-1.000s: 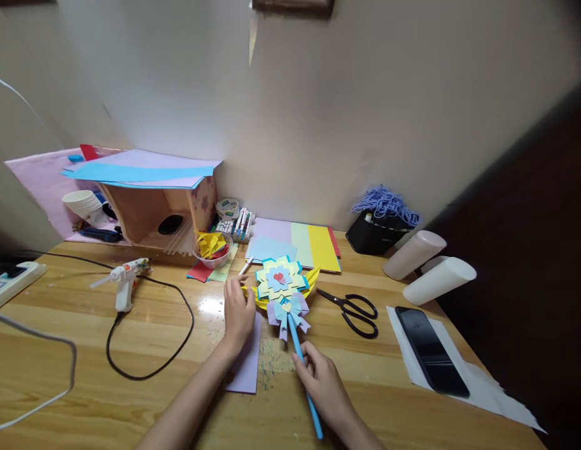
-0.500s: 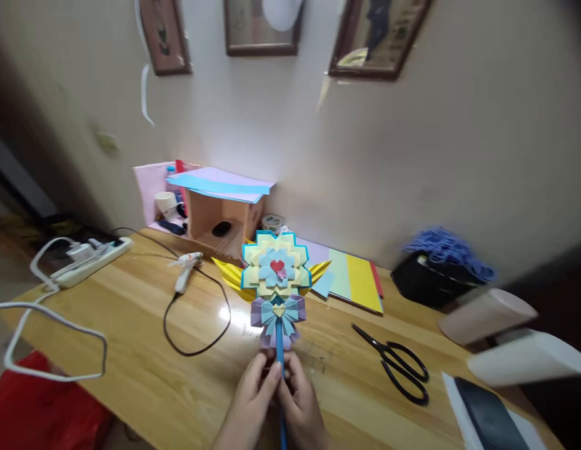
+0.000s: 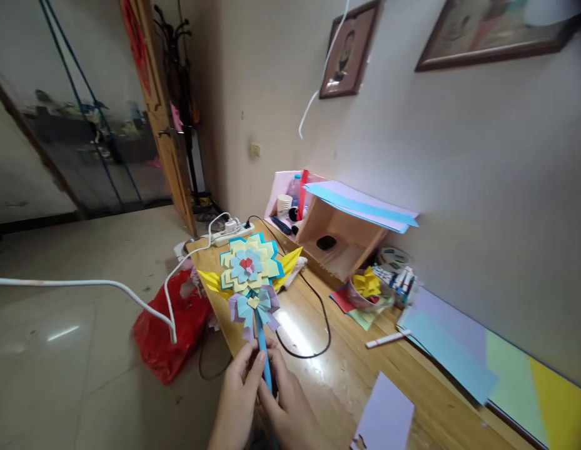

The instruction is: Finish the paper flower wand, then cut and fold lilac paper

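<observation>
1. The left hand (image 3: 238,390) is closed narrowly on the blue stick (image 3: 261,337), its thumb lying along the near side.
2. The right hand (image 3: 290,400) closes on the same stick from the other side, just beside the left; how hard either grips, one cannot tell.
3. The paper flower (image 3: 247,265) tops the stick, beyond both hands and tilted slightly left, with the bow (image 3: 243,306) between it and the fingers. The stick's lower end is hard to make out.
4. Right of the hands, on the bench (image 3: 346,375), lie a purple sheet (image 3: 386,412) and, farther off, a marker (image 3: 386,340).
5. It should handle as light but top-heavy; the layered petals and the yellow wings (image 3: 291,261) would probably crease if pinched.
6. The stick below the bow seems the best hold, gripped gently, as it looks smooth and might twist or buckle.
</observation>
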Action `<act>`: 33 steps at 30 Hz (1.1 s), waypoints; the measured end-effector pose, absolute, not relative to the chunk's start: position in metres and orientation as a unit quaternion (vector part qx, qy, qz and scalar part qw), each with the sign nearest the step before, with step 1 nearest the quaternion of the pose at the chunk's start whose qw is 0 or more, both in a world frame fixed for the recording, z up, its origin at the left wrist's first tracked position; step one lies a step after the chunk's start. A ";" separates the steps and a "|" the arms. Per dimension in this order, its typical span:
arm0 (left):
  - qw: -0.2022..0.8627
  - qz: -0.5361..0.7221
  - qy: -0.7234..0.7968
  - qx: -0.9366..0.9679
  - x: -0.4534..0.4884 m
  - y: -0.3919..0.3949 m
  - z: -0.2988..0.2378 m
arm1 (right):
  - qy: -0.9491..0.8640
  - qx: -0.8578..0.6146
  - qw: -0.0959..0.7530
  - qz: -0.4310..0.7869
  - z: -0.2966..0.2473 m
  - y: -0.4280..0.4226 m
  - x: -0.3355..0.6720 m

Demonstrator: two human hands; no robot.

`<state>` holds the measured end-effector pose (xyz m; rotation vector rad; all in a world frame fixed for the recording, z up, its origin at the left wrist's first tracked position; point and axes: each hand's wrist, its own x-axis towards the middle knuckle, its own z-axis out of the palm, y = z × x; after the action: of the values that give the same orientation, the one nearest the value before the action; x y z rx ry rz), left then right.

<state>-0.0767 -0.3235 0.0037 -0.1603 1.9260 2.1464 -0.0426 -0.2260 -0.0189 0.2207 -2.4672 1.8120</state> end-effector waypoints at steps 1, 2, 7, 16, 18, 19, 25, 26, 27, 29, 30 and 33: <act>0.124 0.739 0.660 -0.053 -0.080 -0.331 0.004 | -0.811 0.076 0.025 0.580 -0.024 -0.232 -0.044; 0.123 0.741 0.658 -0.051 -0.082 -0.338 0.003 | -0.816 0.081 0.013 0.572 -0.030 -0.237 -0.045; 0.132 0.745 0.653 -0.043 -0.088 -0.358 -0.009 | -0.788 0.065 -0.050 0.611 -0.068 -0.253 -0.042; 0.182 0.744 0.641 0.048 -0.096 -0.318 -0.017 | -0.610 -0.186 0.064 0.767 -0.063 -0.253 -0.036; 0.218 0.732 0.640 0.086 -0.093 -0.302 -0.015 | -0.573 -0.219 0.094 0.784 -0.059 -0.243 -0.029; 0.239 0.723 0.641 0.103 -0.090 -0.293 -0.013 | -0.556 -0.240 0.106 0.789 -0.059 -0.237 -0.024; 0.361 0.620 0.652 0.246 -0.074 -0.241 0.001 | -0.472 -0.379 0.212 0.767 -0.067 -0.195 0.012; 0.375 0.596 0.652 0.282 -0.072 -0.232 0.002 | -0.461 -0.391 0.231 0.762 -0.068 -0.188 0.017; 0.388 0.572 0.649 0.318 -0.071 -0.223 0.002 | -0.449 -0.399 0.244 0.761 -0.068 -0.180 0.022; 0.406 0.531 0.640 0.380 -0.068 -0.205 -0.002 | -0.431 -0.395 0.258 0.769 -0.066 -0.160 0.029; 0.408 0.517 0.636 0.403 -0.067 -0.196 -0.005 | -0.435 -0.378 0.266 0.773 -0.063 -0.147 0.032; 0.381 0.504 0.641 0.436 -0.068 -0.174 -0.012 | -0.517 -0.299 0.299 0.744 -0.043 -0.101 0.042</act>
<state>-0.0677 -0.1736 -0.0123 1.1124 1.6357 1.2864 0.0416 -0.1012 -0.0429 -0.7933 -1.3738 1.9769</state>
